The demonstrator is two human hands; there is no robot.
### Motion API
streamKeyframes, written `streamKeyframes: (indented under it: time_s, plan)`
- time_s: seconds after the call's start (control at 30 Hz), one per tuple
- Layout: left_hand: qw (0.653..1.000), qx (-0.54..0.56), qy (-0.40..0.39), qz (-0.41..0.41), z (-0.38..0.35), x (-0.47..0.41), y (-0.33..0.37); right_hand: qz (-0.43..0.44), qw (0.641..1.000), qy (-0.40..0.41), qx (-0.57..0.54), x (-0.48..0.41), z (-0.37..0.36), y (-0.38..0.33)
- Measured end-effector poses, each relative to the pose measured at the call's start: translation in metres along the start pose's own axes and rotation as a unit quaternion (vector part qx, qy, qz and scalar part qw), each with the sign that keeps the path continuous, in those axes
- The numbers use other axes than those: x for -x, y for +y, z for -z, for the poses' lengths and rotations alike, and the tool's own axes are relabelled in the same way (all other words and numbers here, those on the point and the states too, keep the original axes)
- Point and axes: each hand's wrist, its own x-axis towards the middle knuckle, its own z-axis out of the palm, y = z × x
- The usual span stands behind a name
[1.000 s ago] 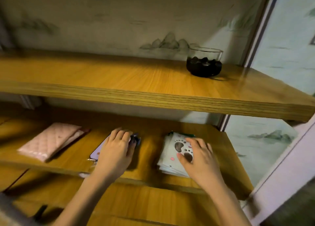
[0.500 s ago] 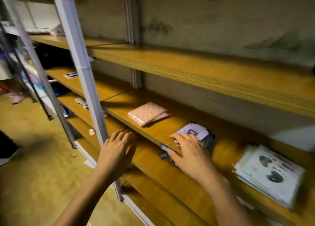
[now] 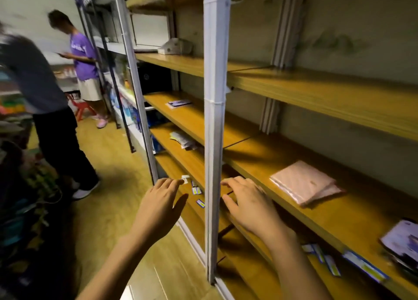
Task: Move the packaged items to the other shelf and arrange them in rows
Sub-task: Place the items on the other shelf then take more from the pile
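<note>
A pink quilted packet stack point(image 3: 304, 182) lies on the wooden shelf point(image 3: 334, 223) at the right. A purple-printed packet stack point(image 3: 401, 241) sits at the far right edge of that shelf. My left hand point(image 3: 161, 206) hovers open in front of the white upright post point(image 3: 213, 119), holding nothing. My right hand point(image 3: 251, 201) is spread open just right of the post, over the shelf's front edge, with nothing in it. Farther along to the left, a purple packet point(image 3: 178, 103) lies on one shelf and loose packets point(image 3: 183, 139) on the shelf below.
Small blue-and-white sachets point(image 3: 196, 191) and more sachets point(image 3: 362, 264) lie on the lower shelf. Two people point(image 3: 52, 109) point(image 3: 84, 57) stand in the aisle at the left, near a red stool point(image 3: 79, 107). A white box point(image 3: 174, 46) sits on an upper shelf.
The view has swung far left along the shelving. Both hands have left the packet stacks and moved left to the white post, with nothing held.
</note>
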Motion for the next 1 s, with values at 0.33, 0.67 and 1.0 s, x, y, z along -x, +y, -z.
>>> streamKeyframes:
  time_s: [0.33, 0.67, 1.0]
  plan:
    - [1.000, 0.004, -0.005, -0.001, 0.007, -0.071, -0.135, 0.000, 1.000, -0.020, 0.009, -0.130, -0.056, -0.067]
    - [0.999, 0.038, 0.013, 0.022, -0.023, -0.180, -0.244, -0.012, 0.999, -0.032, 0.004, -0.292, -0.098, -0.086]
    - [0.999, 0.042, -0.002, -0.002, -0.059, -0.350, -0.332, -0.041, 0.999, -0.011, -0.002, -0.484, -0.135, -0.080]
